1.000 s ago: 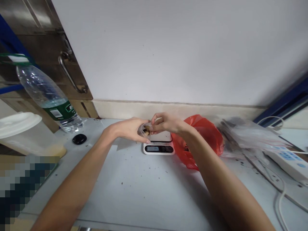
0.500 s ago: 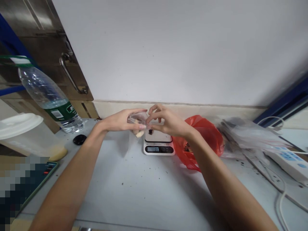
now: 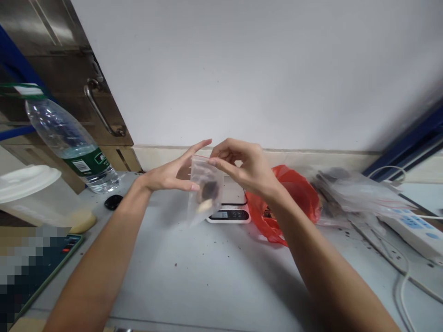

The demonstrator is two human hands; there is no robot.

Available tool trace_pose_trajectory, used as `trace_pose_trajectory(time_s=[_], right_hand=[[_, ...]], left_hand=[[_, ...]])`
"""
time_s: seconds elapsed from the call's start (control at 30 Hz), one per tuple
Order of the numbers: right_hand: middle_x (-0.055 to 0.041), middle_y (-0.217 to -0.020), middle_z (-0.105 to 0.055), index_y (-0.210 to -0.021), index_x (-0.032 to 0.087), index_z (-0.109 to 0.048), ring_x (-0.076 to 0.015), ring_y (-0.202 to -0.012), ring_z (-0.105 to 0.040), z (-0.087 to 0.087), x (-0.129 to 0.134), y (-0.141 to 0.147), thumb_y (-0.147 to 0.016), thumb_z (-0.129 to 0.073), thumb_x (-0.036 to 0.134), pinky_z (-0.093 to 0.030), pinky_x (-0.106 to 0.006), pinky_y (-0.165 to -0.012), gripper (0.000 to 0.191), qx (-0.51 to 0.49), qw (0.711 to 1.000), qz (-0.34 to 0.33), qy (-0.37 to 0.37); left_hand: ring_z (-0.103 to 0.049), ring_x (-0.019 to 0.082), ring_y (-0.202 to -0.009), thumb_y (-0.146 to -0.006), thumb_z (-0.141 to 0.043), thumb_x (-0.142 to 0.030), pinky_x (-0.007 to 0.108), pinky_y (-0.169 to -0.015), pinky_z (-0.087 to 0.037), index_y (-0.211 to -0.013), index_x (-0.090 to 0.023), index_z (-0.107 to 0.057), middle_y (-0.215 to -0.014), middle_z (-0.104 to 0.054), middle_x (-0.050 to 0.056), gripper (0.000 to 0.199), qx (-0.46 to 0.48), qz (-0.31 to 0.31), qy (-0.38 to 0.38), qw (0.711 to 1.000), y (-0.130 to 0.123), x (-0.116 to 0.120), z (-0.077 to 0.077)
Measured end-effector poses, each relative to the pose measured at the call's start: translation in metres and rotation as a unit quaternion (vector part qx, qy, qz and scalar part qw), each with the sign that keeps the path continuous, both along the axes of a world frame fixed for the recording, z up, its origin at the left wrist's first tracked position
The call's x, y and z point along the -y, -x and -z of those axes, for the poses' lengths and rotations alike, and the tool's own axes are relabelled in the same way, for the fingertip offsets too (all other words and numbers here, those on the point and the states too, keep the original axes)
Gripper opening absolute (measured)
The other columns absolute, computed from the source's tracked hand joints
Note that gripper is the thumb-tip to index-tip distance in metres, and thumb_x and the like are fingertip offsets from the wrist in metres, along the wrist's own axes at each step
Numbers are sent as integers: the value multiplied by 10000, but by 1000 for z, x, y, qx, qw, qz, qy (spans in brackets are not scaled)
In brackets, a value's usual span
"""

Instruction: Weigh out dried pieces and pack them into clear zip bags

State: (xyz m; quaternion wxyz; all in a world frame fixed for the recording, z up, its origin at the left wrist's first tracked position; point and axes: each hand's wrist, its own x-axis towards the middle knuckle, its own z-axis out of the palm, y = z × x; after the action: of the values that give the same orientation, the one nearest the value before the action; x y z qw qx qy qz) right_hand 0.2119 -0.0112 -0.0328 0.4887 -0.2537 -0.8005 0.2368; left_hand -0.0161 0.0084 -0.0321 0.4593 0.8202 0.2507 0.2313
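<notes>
A: R hand (image 3: 247,168)?
B: Pinching clear bag (image 3: 206,186) by its top edge; L hand (image 3: 169,176) spread wide, thumb alongside, contact unclear.
A: Bag's where?
B: Held up at scale's (image 3: 229,215) L, partly hiding it. Prob. light, floppy, slick; best grip: top edge. Red bag (image 3: 300,190) R of scale.

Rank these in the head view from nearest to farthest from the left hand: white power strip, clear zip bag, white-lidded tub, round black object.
1. Clear zip bag: at the thumb of the left hand, pinched in the right hand.
2. Round black object: on the table, to the left.
3. White-lidded tub: farther left.
4. White power strip: far right.
</notes>
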Motion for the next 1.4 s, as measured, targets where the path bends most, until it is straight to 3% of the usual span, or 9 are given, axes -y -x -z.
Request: trace_pose_trajectory(time_s=[0.3,0.47,0.57,0.67,0.77,0.87,1.0,1.2,1.4], right_hand=[[-39,-847,-685,-778,186,-643,-164,-802,-652,-8,6,0,-780,-801,441,-560,-333,-752,300,-107,977,-120,142],[-46,-1035,-682,-904,198,-626,-147,-765,-679,8,-13,-7,-875,-686,368,-572,-328,-715,183,-99,987,2,124],[-45,-940,-707,-903,188,-652,-157,-734,-674,26,-28,-11,-880,-610,196,-557,-318,-699,49,71,987,90,109],[-80,-1019,-757,-990,195,-725,-225,-969,-691,40,-35,-9,-806,-636,79,-542,-342,-855,235,286,949,76,107],[-96,-1146,-756,-1062,207,-761,-261,-1102,-668,48,-37,-3,-797,-630,53,-509,-345,-929,333,402,908,69,100],[-104,-1033,-776,-993,200,-790,-251,-975,-704,48,-39,-4,-810,-644,87,-520,-310,-837,260,465,873,97,113],[-79,-949,-779,-920,200,-785,-203,-837,-702,35,-39,-24,-801,-653,94,-515,-267,-744,207,448,874,141,128],[-52,-863,-768,-858,196,-743,-185,-766,-693,11,-38,-67,-814,-621,181,-523,-261,-682,130,332,904,237,126],[-43,-840,-753,-781,212,-704,-185,-758,-680,6,-36,-81,-772,-614,234,-518,-271,-661,93,292,921,222,132]], left_hand=[[-492,380,-1364,-735,-807,-424,495,-1052,-468,-1615,-316,-102,-1535,-479,140,1133,-3,-16,-13,1000,-2,2,-1],[-568,319,-1283,-837,-684,-426,430,-1022,-488,-1546,-244,-303,-1458,-558,128,825,-98,-118,-74,985,6,1,-9],[-565,308,-1283,-826,-669,-440,391,-998,-499,-1477,-210,-398,-1461,-555,132,742,-152,-129,-92,976,13,-2,-9],[-620,281,-1202,-829,-665,-428,360,-953,-516,-1439,-230,-442,-1368,-630,111,679,-202,-119,-99,967,17,-4,-7],[-637,262,-1165,-849,-641,-394,350,-941,-520,-1437,-256,-447,-1326,-655,89,635,-222,-115,-113,962,17,-4,-4],[-587,275,-1245,-852,-631,-366,371,-1006,-493,-1438,-233,-454,-1416,-586,112,626,-210,-112,-131,962,9,-5,-1],[-477,284,-1361,-827,-636,-238,410,-1131,-395,-1425,-245,-495,-1464,-512,107,615,-177,-85,-213,957,-11,-7,10],[-468,227,-1370,-735,-422,80,361,-1082,-436,-1374,-309,-563,-1521,-420,67,762,-259,-51,-240,934,-41,-1,24],[-287,246,-1504,-770,-430,70,390,-1162,-341,-1566,-361,-304,-1639,-274,70,914,-321,-86,-209,920,-28,-1,23]])
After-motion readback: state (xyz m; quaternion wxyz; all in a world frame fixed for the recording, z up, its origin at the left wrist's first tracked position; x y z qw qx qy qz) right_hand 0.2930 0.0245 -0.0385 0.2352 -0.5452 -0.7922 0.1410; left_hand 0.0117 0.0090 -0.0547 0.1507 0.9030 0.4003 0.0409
